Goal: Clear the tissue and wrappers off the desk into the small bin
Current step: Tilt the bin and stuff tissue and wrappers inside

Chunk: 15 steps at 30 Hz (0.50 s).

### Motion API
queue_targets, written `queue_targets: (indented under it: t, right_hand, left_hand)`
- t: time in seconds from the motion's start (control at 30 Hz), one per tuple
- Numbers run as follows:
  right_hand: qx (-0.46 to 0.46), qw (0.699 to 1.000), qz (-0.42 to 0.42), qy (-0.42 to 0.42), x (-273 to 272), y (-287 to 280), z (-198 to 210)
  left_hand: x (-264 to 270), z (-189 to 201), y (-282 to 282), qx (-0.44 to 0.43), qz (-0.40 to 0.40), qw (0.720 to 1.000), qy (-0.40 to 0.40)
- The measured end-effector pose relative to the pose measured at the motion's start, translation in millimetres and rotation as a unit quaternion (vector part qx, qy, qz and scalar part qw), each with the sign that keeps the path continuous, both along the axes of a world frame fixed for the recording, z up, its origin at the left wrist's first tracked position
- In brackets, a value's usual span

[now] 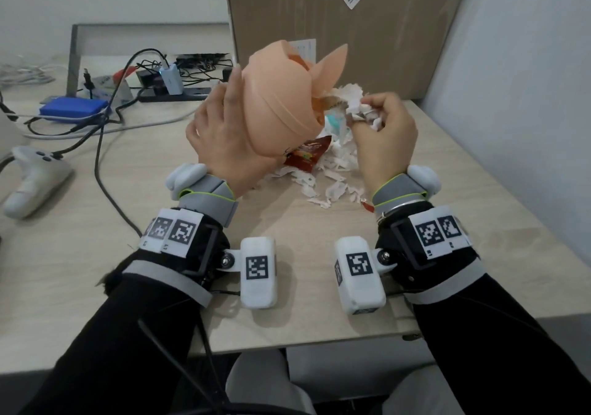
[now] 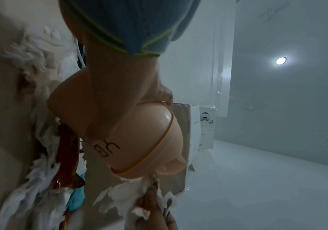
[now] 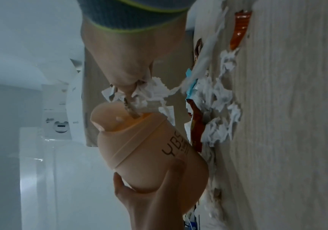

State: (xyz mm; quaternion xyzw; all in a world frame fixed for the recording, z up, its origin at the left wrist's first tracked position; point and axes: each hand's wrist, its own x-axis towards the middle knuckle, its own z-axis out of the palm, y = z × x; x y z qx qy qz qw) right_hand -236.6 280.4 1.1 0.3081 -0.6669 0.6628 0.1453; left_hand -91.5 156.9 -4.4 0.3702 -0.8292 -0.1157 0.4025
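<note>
My left hand (image 1: pixel 220 120) grips a small peach bin (image 1: pixel 281 101) and holds it above the desk, tilted with its mouth to the right. Its lid flap stands open. My right hand (image 1: pixel 380 126) pinches a wad of torn tissue (image 1: pixel 361 109) right at the bin's mouth; the right wrist view shows the tissue (image 3: pixel 155 90) touching the bin's (image 3: pixel 149 155) opening. Under both hands, many tissue scraps (image 1: pixel 332 184) lie on the desk around a red wrapper (image 1: pixel 307 155) and a light blue wrapper (image 1: pixel 335 123). A small orange wrapper piece (image 3: pixel 239 29) lies near my right wrist.
A big cardboard box (image 1: pixel 335 24) stands just behind the pile, and a white wall (image 1: pixel 511 94) runs along the right. Cables and a power strip (image 1: pixel 179 91), a blue box (image 1: pixel 73 109) and a white controller (image 1: pixel 32 178) occupy the left of the desk (image 1: pixel 287 302).
</note>
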Motion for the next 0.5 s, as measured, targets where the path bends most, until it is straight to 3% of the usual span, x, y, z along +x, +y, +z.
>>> queue_targets:
  t: [0.23, 0.4, 0.5]
  right_hand:
    - [0.004, 0.988, 0.156, 0.002, 15.8, -5.7, -0.1]
    - [0.059, 0.951, 0.282, -0.114, 20.8, -11.5, -2.6]
    - [0.076, 0.946, 0.275, -0.150, 21.2, -13.5, -3.3]
  left_hand:
    - [-1.5, -2.8, 2.2, -0.002, -0.075, 0.997, -0.010]
    - [-4.1, -4.3, 1.3, -0.008, -0.099, 0.995, -0.017]
    - [-4.7, -4.7, 0.0, -0.011, -0.111, 0.994, -0.020]
